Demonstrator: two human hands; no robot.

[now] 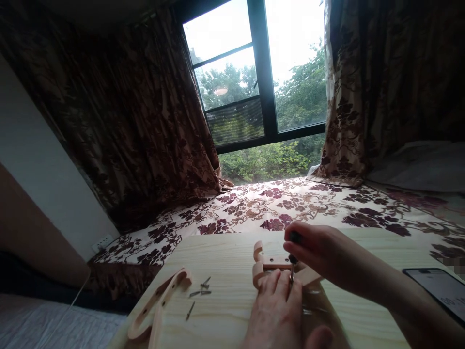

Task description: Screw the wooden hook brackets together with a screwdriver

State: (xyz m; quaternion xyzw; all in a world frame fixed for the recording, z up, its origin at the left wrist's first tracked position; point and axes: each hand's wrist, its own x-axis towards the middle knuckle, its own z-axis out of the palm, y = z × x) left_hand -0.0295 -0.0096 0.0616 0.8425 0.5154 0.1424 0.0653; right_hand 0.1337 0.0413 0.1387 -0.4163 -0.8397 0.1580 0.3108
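My right hand (321, 249) is closed around the dark handle of a screwdriver (292, 259), whose shaft points down to a pale wooden piece (278, 262) with curved ends and screw holes. Flat on the wooden pieces lies my left hand (278, 305), its fingers stretched out beside the shaft and its thumb apart. What is under the left fingers, and the screwdriver's tip, are hidden. Left of my hands, two curved wooden pieces (160, 295) with holes rest on the pale wooden board (214, 252). Several loose screws (205, 286) lie close by them.
A phone (436, 291) is at the right, partly behind my right forearm. Beyond the board spreads a flower-patterned cloth (254, 208) below a dark-framed window (267, 68). Patterned curtains (152, 111) hang on both sides, and a wall socket (101, 243) is at the left.
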